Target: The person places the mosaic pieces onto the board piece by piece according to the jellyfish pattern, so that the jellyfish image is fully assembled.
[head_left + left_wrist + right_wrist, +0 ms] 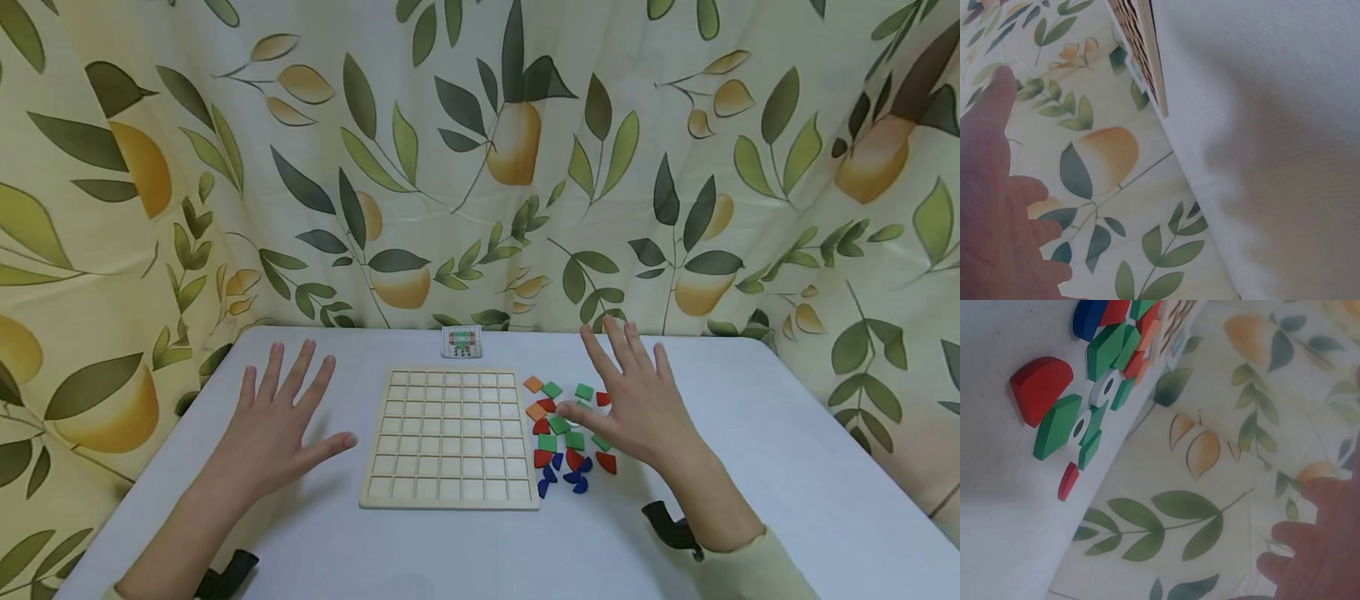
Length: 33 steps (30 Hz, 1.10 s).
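Observation:
Both hands hover over the white table with fingers spread and nothing held. My left hand (272, 433) is left of a pale wooden grid board (450, 505), its thumb pointing toward the board's left edge. My right hand (645, 408) is over the right part of a scatter of flat coloured pieces, hiding some of them. Among these are green squares (547, 443), red quarter-round pieces (606, 462), small blue pieces (581, 485) and orange squares (533, 384). The right wrist view also shows white rings (1105, 387) with dark centres among the green pieces.
A small card (461, 342) with a green and red picture lies behind the board, near the table's back edge. A curtain (480, 233) printed with leaves and fruit hangs behind the table (450, 554). Black straps (667, 527) sit at both wrists.

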Each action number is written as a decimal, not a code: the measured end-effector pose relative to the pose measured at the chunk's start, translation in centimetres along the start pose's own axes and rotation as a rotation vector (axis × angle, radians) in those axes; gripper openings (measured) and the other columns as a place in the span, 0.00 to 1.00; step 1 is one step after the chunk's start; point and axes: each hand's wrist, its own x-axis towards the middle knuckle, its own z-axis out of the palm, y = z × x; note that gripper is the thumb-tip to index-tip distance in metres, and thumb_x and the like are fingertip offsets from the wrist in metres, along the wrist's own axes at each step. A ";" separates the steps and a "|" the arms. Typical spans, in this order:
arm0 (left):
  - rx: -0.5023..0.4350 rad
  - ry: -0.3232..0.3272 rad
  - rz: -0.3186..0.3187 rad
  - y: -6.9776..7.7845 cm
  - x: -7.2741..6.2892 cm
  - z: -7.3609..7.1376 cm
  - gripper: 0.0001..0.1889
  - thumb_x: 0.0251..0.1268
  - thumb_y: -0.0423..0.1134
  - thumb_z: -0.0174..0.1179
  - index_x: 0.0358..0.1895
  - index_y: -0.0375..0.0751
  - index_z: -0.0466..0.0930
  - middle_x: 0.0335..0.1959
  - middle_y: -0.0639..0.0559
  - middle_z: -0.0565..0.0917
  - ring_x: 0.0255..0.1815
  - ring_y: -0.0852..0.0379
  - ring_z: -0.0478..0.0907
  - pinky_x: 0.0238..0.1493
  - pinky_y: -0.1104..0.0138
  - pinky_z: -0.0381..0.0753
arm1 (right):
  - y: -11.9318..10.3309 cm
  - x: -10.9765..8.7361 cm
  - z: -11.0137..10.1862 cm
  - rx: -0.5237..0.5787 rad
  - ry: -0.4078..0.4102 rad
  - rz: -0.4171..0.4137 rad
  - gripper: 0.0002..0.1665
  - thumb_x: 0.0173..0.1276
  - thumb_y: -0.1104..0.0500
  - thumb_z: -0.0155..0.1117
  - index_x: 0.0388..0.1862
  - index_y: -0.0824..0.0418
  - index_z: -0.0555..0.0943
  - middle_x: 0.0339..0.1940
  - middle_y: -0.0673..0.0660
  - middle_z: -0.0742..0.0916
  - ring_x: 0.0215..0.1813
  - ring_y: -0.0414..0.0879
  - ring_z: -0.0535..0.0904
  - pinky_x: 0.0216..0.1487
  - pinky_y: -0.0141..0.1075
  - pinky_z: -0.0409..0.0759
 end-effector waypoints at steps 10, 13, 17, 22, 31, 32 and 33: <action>-0.066 -0.080 0.027 0.4 -0.2 0.2 0.53 0.61 0.75 0.52 0.81 0.46 0.50 0.82 0.40 0.46 0.80 0.29 0.37 0.70 0.30 0.46 | 0.4 0.3 0.1 0.094 -0.003 0.032 0.40 0.72 0.37 0.57 0.79 0.49 0.62 0.78 0.65 0.66 0.76 0.67 0.61 0.67 0.67 0.64; -0.094 -0.130 0.044 0.7 -0.4 1.0 0.52 0.61 0.76 0.52 0.80 0.47 0.52 0.81 0.40 0.51 0.79 0.29 0.44 0.69 0.31 0.50 | 0.9 0.1 0.3 0.160 -0.064 0.058 0.31 0.72 0.45 0.63 0.70 0.52 0.74 0.68 0.63 0.77 0.65 0.63 0.75 0.55 0.63 0.78; -0.146 -0.222 0.053 1.4 -0.7 2.0 0.52 0.58 0.78 0.51 0.79 0.48 0.57 0.80 0.42 0.57 0.78 0.30 0.49 0.69 0.32 0.54 | 2.1 -0.1 1.0 0.257 -0.183 0.111 0.20 0.68 0.52 0.68 0.56 0.56 0.83 0.46 0.57 0.87 0.45 0.53 0.83 0.42 0.49 0.83; -0.234 -0.387 0.037 2.3 -1.0 2.4 0.52 0.55 0.80 0.50 0.77 0.48 0.61 0.78 0.41 0.60 0.78 0.30 0.52 0.68 0.30 0.54 | 3.5 -0.3 2.2 0.308 -0.373 0.187 0.17 0.66 0.52 0.70 0.51 0.58 0.86 0.34 0.49 0.85 0.38 0.45 0.79 0.38 0.40 0.80; -0.282 -0.511 -0.012 3.0 -1.3 2.0 0.49 0.55 0.75 0.57 0.76 0.49 0.64 0.78 0.40 0.61 0.77 0.29 0.54 0.65 0.29 0.57 | 5.4 1.2 3.0 0.367 -0.434 0.201 0.15 0.67 0.56 0.68 0.51 0.59 0.85 0.39 0.53 0.86 0.43 0.50 0.79 0.44 0.47 0.81; -0.285 -0.511 -0.014 3.0 -1.4 2.0 0.49 0.55 0.75 0.58 0.76 0.50 0.63 0.78 0.40 0.60 0.77 0.29 0.54 0.65 0.29 0.57 | 5.6 1.6 3.0 0.373 -0.437 0.204 0.15 0.67 0.57 0.67 0.51 0.59 0.85 0.39 0.54 0.86 0.43 0.50 0.79 0.44 0.47 0.81; -0.288 -0.512 -0.015 3.0 -1.4 2.1 0.49 0.56 0.74 0.58 0.77 0.50 0.63 0.78 0.40 0.60 0.77 0.29 0.53 0.64 0.29 0.57 | 5.9 1.9 3.0 0.377 -0.445 0.205 0.15 0.67 0.58 0.67 0.51 0.60 0.85 0.39 0.55 0.86 0.43 0.50 0.79 0.44 0.47 0.80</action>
